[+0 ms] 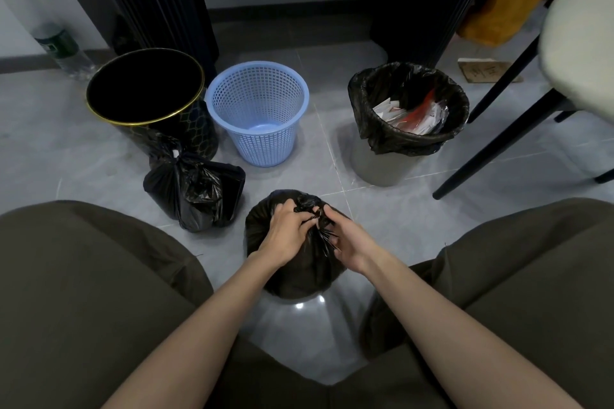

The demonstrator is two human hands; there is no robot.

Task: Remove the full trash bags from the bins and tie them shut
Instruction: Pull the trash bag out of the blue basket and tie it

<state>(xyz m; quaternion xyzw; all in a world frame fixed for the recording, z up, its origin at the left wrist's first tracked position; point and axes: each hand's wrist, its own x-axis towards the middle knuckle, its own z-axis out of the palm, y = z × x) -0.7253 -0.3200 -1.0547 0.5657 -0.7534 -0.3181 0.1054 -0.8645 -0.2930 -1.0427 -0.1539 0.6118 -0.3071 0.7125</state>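
Observation:
A full black trash bag sits on the floor between my knees. My left hand and my right hand both pinch its gathered neck, where a knot bunches at the top. A second black bag, tied, lies on the floor to the left. A grey bin at the right holds a black liner with paper and red plastic waste inside. A black bin with a gold rim and a blue mesh basket stand with no liner.
A chair with black legs and a pale seat stands at the right. A plastic bottle leans by the wall at the left. Dark curtains hang behind the bins. A yellow bag sits at the far right.

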